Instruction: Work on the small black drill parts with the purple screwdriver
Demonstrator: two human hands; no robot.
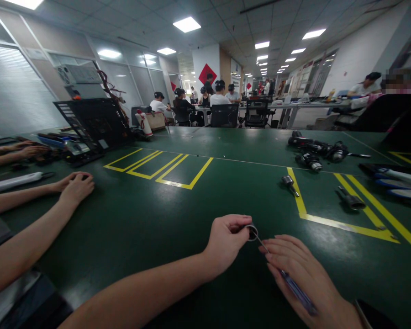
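Observation:
Near the front of the green table, my left hand pinches a small metal ring-shaped part between thumb and fingers. My right hand is closed around a screwdriver with a purplish, see-through handle. Its thin shaft slants up to the left, and the tip reaches the opening of the ring; whether it touches the inside is too small to tell. Beyond my right hand lie a short metal fitting and a dark socket-like part, both near yellow tape lines.
Black power tools lie at the back right, with blue-and-white items at the right edge. Another person's hands rest on the table at left, near a white tool. A black panel stands behind them.

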